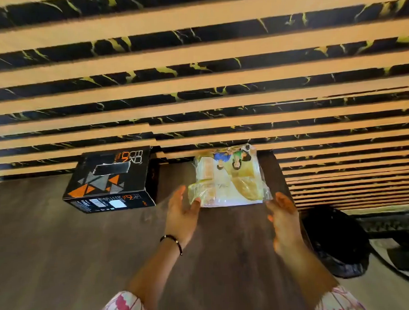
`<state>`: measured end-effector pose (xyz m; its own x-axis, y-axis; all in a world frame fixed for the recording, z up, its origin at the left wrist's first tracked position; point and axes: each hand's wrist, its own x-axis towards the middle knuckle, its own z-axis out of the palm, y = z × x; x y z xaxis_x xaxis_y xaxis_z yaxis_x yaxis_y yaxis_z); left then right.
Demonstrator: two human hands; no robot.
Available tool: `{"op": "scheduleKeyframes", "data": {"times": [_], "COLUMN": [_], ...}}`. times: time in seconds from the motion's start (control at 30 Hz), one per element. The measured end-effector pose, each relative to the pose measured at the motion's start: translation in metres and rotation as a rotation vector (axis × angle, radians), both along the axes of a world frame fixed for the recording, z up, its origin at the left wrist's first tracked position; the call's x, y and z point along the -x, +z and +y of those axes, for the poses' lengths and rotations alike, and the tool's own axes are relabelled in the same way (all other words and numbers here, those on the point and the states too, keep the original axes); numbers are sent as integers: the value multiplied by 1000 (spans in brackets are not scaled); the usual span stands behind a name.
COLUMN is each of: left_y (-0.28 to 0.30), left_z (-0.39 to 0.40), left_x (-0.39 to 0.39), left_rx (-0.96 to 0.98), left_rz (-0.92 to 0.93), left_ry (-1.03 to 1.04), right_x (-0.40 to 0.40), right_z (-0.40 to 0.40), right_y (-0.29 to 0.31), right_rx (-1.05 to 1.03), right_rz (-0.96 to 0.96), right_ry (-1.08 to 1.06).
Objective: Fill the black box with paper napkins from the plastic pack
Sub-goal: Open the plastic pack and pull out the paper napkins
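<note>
Patterned pink-and-white sleeves point(121, 308) lead to both hands; left hand point(181, 216) and right hand point(283, 219), fingers spread, flank the clear plastic napkin pack point(225, 179) (unopened, seemingly); next: grip it, tear it open; black-and-orange cardboard box point(111, 180) waits on the wooden bench point(62, 254).

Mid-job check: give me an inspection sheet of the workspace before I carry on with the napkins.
Surface: dark wooden table, bare wood around the items.
Job's things: black box with orange triangles stands at the far left, slot on top; plastic pack of napkins lies to its right, apart from it.
Clutter: nothing seen on the table.
Grips: left hand open, fingertips at the pack's near left corner; right hand open at the near right corner; neither curls round it.
Cables: nothing seen.
Surroundings: striped black-and-tan slatted wall behind; dark round object on the right, too blurred to name.
</note>
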<state>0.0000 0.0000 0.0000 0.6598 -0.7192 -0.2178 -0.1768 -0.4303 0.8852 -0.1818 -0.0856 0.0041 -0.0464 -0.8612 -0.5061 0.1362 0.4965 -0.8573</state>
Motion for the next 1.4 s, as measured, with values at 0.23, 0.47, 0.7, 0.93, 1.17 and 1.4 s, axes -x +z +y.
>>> {"op": "scheduleKeyframes", "data": {"times": [0.23, 0.47, 0.7, 0.93, 1.17, 1.4], "left_y": [-1, -7, 2, -7, -11, -14], "left_z": [-21, 5, 86, 184, 264, 324], "left_x": [7, 5, 17, 21, 11, -10], "left_rx": [-80, -187, -147, -81, -91, -26], "left_rz": [-8, 16, 11, 95, 119, 145], "left_ry": [-57, -62, -117, -109, -244, -397], "right_x": [-6, -2, 14, 33, 25, 9], "right_z": [-13, 10, 89, 192, 280, 329], "right_y": [-8, 3, 19, 8, 0, -5], "right_rx": [26, -32, -8, -35, 32, 82], "right_rz": [14, 8, 39, 103, 132, 476], "right_ry": [73, 113, 204, 213, 92, 37]}}
